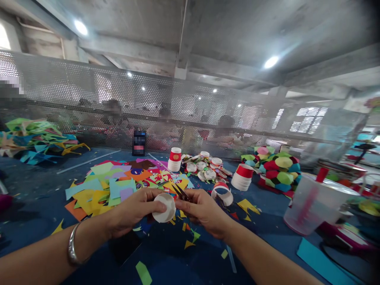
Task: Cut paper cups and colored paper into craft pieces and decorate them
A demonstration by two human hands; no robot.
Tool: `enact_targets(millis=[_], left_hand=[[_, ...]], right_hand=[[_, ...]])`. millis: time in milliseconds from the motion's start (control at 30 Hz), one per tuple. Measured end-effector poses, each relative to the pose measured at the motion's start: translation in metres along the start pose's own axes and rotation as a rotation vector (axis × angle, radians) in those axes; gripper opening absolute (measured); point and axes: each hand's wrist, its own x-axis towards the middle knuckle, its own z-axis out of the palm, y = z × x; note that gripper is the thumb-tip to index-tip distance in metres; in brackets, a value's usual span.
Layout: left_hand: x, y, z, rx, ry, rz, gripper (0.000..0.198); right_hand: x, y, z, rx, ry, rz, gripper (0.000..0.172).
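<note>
Pinched in my left hand (139, 208) is a small round white paper piece (164, 208), the thumb lying on its face. My right hand (200, 209) holds a pair of dark scissors (181, 192), blades parted and pointing up and left, close to the disc's right edge. Behind my left hand spreads a pile of coloured paper scraps (118, 178). Beyond my hands stand a red and white paper cup stack (175, 159) and a heap of round white pieces (204, 166). A cut cup ring (222, 194) lies right of my right hand.
At the right stand a translucent cup (308, 209) and multicoloured paper balls (279, 170). Another cup stack (242, 177) leans behind the ring. A phone (139, 143) rests against the mesh screen (74, 99). More cut paper (32, 138) lies far left. People sit behind the mesh.
</note>
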Motion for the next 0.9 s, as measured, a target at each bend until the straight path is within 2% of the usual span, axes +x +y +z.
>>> enact_targets(millis=[167, 367, 500, 900], left_hand=[[-0.0006, 0.0008, 0.0023, -0.072, 0.011, -0.006, 0.026], [0.0011, 0.0012, 0.0003, -0.010, 0.188, 0.078, 0.031], [0.0006, 0.0018, -0.0014, -0.007, 0.248, 0.102, 0.033], [-0.0036, 0.0023, 0.0047, -0.032, 0.160, 0.111, 0.030]], right_hand=[[0.0014, 0.0011, -0.0001, -0.104, 0.068, -0.076, 0.039], [0.0035, 0.0053, -0.0036, -0.310, 0.131, -0.223, 0.043], [0.0030, 0.0054, -0.0045, -0.441, 0.155, -0.255, 0.044], [-0.0024, -0.0004, -0.0015, -0.602, 0.168, -0.285, 0.042]])
